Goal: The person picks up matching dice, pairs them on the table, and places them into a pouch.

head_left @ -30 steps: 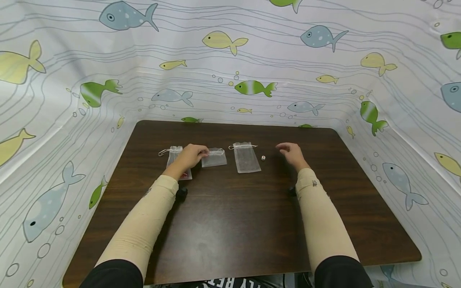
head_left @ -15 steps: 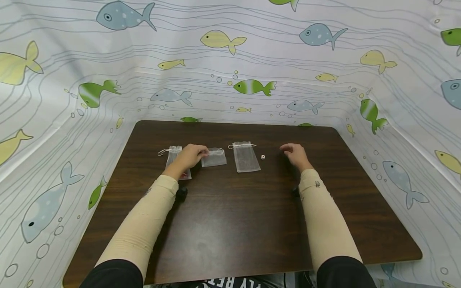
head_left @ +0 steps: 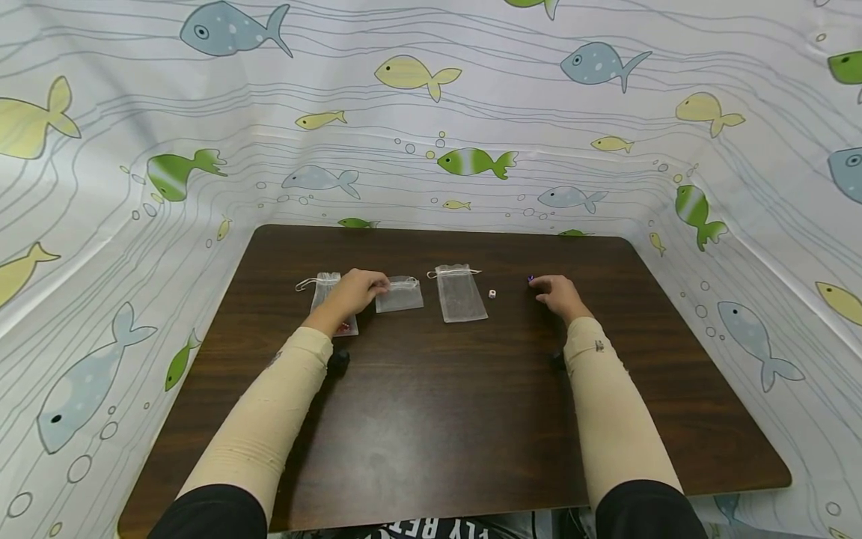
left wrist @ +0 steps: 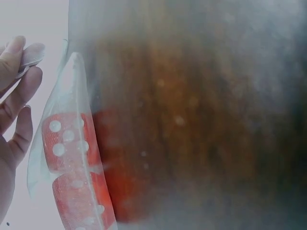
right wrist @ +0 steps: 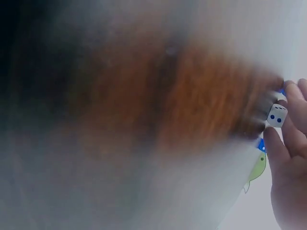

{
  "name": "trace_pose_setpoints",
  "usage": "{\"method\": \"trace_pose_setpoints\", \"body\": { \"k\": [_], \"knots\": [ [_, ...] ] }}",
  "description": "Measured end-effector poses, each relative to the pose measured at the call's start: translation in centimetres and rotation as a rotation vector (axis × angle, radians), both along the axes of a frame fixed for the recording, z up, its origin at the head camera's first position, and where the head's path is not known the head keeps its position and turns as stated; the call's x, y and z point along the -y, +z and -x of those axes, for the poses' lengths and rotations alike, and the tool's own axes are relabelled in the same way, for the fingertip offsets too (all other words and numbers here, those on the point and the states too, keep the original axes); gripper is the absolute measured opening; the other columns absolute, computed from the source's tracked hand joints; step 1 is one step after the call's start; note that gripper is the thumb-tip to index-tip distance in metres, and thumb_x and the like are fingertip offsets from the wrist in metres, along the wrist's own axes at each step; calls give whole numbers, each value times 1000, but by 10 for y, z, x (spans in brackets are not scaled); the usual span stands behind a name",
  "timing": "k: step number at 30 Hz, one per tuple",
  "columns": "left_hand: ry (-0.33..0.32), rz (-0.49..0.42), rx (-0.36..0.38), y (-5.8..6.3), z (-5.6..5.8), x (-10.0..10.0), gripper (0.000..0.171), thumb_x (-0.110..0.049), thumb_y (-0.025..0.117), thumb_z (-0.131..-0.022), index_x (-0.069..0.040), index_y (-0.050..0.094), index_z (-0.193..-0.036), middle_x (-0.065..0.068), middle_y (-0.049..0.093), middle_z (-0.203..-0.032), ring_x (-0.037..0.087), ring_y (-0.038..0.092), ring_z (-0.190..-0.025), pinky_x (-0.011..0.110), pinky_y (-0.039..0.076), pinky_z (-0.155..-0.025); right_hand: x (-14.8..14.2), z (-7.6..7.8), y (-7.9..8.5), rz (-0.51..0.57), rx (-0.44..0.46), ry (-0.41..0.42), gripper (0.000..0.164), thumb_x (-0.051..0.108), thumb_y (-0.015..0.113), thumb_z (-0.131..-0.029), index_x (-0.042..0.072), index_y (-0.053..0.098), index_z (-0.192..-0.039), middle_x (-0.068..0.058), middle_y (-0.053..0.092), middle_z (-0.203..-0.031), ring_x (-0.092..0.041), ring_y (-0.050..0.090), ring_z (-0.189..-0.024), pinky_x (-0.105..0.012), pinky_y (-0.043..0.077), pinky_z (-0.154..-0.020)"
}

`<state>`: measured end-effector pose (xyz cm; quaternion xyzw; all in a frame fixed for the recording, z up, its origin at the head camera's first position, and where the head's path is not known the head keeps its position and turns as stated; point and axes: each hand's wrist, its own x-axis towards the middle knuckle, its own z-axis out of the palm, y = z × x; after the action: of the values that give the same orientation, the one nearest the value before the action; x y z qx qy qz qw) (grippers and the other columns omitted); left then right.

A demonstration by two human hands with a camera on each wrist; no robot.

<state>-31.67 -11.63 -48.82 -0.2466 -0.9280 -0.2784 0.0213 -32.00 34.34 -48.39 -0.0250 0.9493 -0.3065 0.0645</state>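
Across the far half of the dark wood tbl (head_left: 424, 434) I've got three sheer white drawstring bags in a rough row. My L hand (head_left: 353, 290) pinches the L edge of the mid bag (head_left: 402, 299), the shortest-looking of the three, btwn thumb & fingertips. Under that same hand & wrist lies the L bag (head_left: 325, 287), partly hidden, w/ red dice (left wrist: 67, 139) inside, white pips showing thru the mesh. R bag (head_left: 462, 298) lies flat, cord across its top, & a small white die (head_left: 492, 294) sits just to its R.

Further R, my R hand (head_left: 560, 293) is low over the tbl w/ a blue-purple die (head_left: 530, 278) at its fingertips. R wrist cam gives me a blue-pipped die (right wrist: 277, 116) btwn thumb & finger, plus a blue bit (right wrist: 262, 145) by the thumb; can't tell if any of it's gripped, or if that white one's the same die. Both arms: pale sleeves (head_left: 622, 412), black nr the elbow. Fish-print curtain (head_left: 404, 120) behind.
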Motion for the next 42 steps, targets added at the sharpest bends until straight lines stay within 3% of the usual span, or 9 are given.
{"method": "trace_pose_setpoints", "body": {
  "k": [4, 11, 27, 42],
  "knots": [
    [1, -1, 4, 0, 0, 0, 16, -13, 68, -98, -6, 75, -111, 10, 75, -102, 28, 70, -95, 45, 57, -87, -2, 0, -1, -1, 34, 3, 41, -8, 60, -98, -1, 60, -138, -28, 45, -150, -46, 41, -140, -57, 39, -111],
    [-1, -2, 6, 0, -1, 0, 17, -13, 67, -98, -6, 75, -112, 10, 75, -102, 27, 70, -95, 44, 56, -87, 1, 0, -3, -20, -15, 24, 39, -11, 60, -96, -2, 63, -134, -29, 49, -147, -46, 46, -136, -57, 42, -109],
    [5, -7, 9, 0, -4, 3, 16, -15, 68, -98, -8, 75, -111, 9, 75, -102, 26, 70, -93, 43, 57, -85, 63, 9, 0, 60, 9, 169, 38, -9, 61, -97, -1, 64, -134, -25, 53, -145, -44, 50, -134, -54, 45, -108],
    [-4, -14, 26, 2, -5, 3, 17, -14, 68, -98, -7, 75, -112, 10, 75, -103, 27, 70, -94, 44, 57, -86, 83, 9, 0, 79, 57, 211, 41, -5, 64, -97, -2, 60, -138, -24, 50, -148, -41, 44, -140, -51, 42, -111]
  ]
}}
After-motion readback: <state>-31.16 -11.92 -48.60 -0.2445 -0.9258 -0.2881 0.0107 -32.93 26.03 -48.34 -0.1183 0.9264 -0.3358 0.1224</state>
